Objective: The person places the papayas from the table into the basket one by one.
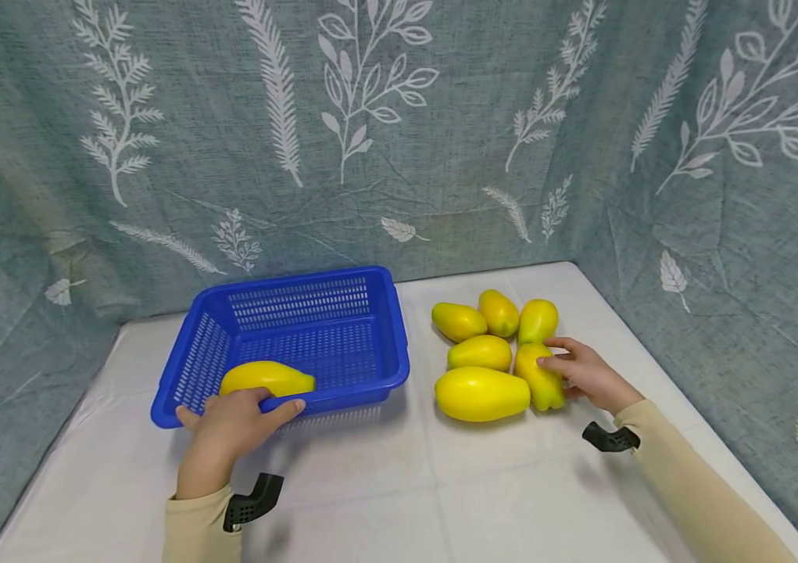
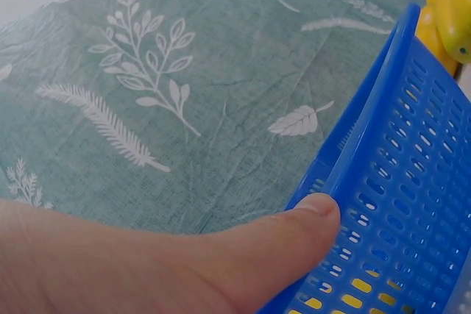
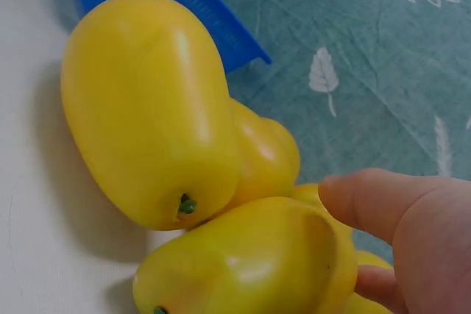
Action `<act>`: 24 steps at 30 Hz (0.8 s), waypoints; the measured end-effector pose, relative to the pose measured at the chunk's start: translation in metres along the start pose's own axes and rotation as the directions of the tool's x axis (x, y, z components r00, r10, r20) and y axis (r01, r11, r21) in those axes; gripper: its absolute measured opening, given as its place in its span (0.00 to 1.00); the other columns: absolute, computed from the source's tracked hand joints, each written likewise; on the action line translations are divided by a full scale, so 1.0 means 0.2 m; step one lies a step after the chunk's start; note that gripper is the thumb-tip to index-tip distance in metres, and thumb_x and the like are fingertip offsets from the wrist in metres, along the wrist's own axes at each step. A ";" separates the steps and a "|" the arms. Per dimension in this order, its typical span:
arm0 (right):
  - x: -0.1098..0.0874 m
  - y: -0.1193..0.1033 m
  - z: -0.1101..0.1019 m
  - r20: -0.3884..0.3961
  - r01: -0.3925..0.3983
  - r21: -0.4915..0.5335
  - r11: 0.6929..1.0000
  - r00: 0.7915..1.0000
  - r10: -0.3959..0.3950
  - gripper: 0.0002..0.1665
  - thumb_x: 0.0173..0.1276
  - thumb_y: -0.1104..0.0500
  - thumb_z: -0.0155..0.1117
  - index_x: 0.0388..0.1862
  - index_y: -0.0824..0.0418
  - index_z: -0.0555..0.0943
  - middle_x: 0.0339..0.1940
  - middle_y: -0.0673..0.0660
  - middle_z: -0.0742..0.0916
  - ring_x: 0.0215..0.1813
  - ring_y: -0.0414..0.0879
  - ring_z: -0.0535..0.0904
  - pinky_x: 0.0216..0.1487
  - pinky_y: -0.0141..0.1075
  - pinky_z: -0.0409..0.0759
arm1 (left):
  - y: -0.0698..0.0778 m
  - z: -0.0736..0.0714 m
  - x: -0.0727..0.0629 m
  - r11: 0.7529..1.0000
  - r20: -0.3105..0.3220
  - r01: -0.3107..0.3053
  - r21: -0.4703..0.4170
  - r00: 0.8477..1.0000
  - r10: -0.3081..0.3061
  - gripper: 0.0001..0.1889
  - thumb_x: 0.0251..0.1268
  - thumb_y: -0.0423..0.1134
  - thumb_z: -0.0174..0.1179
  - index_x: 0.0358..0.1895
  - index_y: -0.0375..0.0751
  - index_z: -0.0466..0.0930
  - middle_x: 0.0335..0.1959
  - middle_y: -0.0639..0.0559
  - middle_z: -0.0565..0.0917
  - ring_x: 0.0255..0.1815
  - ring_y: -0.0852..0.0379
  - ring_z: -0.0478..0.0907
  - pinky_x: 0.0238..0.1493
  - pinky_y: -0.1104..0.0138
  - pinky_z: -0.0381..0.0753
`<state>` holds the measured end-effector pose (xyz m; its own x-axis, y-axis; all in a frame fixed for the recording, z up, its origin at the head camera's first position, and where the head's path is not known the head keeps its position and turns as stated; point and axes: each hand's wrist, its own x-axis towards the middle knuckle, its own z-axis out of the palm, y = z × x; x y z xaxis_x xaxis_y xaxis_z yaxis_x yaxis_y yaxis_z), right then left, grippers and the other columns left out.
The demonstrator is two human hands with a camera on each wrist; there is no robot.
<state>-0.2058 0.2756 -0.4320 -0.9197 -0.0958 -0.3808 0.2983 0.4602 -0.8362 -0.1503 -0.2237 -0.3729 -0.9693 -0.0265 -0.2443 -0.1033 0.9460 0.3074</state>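
Note:
My left hand (image 1: 233,426) grips the near rim of a blue plastic basket (image 1: 303,301), its thumb outside the perforated wall in the left wrist view. Inside the basket, right by that hand, lies a large yellow papaya (image 1: 268,377). At the right, my right hand (image 1: 585,375) reaches over the right side of a yellow-green mango-like fruit (image 1: 538,379), fingers spread. In the right wrist view the thumb (image 3: 360,196) is beside this fruit; whether it touches is unclear. Against the fruit's left side lies another large yellow papaya (image 1: 481,394).
Several smaller yellow-green fruits (image 1: 479,354) lie grouped behind the papaya on the white-covered table (image 1: 370,485). A green leaf-patterned curtain (image 1: 441,195) stands behind the table and along both sides. A black wrist mount (image 1: 254,503) sits on each sleeve.

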 end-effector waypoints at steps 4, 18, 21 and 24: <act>0.01 0.01 0.01 -0.005 0.012 -0.028 1.000 1.000 -0.012 0.45 0.77 0.48 0.59 0.82 0.64 0.51 0.78 0.78 0.61 0.64 0.63 0.75 0.48 0.41 0.83 | 0.00 0.00 0.00 1.000 0.001 0.005 -0.002 1.000 -0.005 0.47 0.65 0.74 0.52 0.67 0.31 0.75 0.66 0.29 0.77 0.68 0.12 0.61 0.60 0.13 0.36; -0.07 -0.24 -0.18 -0.108 0.093 0.050 0.994 0.990 -0.087 0.46 0.79 0.48 0.55 0.85 0.60 0.46 0.79 0.73 0.63 0.72 0.66 0.69 0.53 0.42 0.81 | 0.01 0.01 0.01 1.000 0.005 -0.008 -0.007 1.000 0.008 0.48 0.65 0.74 0.52 0.68 0.31 0.75 0.67 0.29 0.77 0.70 0.12 0.58 0.60 0.14 0.34; -0.05 -0.42 -0.17 -0.096 0.143 0.105 0.984 0.987 -0.133 0.45 0.80 0.48 0.54 0.85 0.56 0.45 0.82 0.70 0.60 0.76 0.66 0.66 0.62 0.51 0.79 | 0.01 0.00 0.00 1.000 0.003 -0.006 -0.007 1.000 0.006 0.48 0.65 0.75 0.51 0.68 0.31 0.75 0.67 0.29 0.77 0.70 0.12 0.59 0.60 0.14 0.33; -0.01 -0.60 -0.08 -0.062 0.176 0.166 0.970 0.984 -0.168 0.43 0.79 0.50 0.55 0.85 0.54 0.48 0.81 0.68 0.62 0.76 0.65 0.66 0.70 0.57 0.74 | 0.00 0.01 0.00 1.000 0.000 -0.005 -0.010 1.000 0.005 0.48 0.65 0.75 0.51 0.68 0.32 0.75 0.67 0.29 0.77 0.70 0.12 0.58 0.60 0.14 0.34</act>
<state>-0.2434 0.2342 -0.3236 -0.9708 -0.1165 -0.2099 0.1701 0.2830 -0.9439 -0.1501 -0.2230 -0.3742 -0.9699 -0.0214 -0.2427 -0.1002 0.9430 0.3175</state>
